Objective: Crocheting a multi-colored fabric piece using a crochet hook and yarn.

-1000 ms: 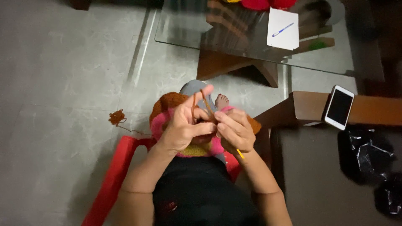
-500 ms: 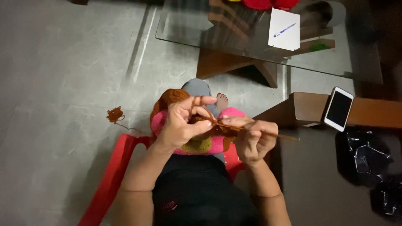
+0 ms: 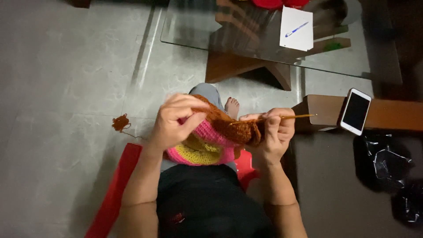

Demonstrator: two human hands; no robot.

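- The left hand (image 3: 176,121) is pinching the upper edge of a crocheted piece (image 3: 207,141), fingers closed on its rust-brown rim.
- The right hand (image 3: 271,134) is gripping a thin golden crochet hook (image 3: 282,117) (its tip is lying in the brown stitches), fingers curled shut around the shaft and the fabric beside it.
- The crocheted piece is hanging between the two hands over the person's lap, showing brown, pink and yellow bands.
- A small tangle of brown yarn (image 3: 120,122) is lying on the grey floor (image 3: 66,88), left of the hands.
- A phone (image 3: 356,111) is resting on a wooden ledge (image 3: 387,115) to the right.
- A paper sheet (image 3: 296,28) with a blue pen (image 3: 296,29) is sitting on the glass table (image 3: 198,26).
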